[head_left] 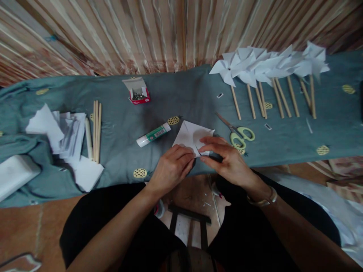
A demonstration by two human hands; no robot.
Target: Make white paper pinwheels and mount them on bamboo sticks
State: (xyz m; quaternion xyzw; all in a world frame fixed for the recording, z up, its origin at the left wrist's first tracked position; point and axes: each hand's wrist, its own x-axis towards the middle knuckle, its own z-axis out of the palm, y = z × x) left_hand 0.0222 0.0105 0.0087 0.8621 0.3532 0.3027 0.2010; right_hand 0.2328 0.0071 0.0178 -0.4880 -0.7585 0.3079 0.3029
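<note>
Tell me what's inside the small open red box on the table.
Small shiny metal pieces lie inside the box. They cover its bottom, so anything beneath the top pieces cannot be seen.

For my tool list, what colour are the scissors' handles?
The handles are light green, best seen in the head view.
</note>
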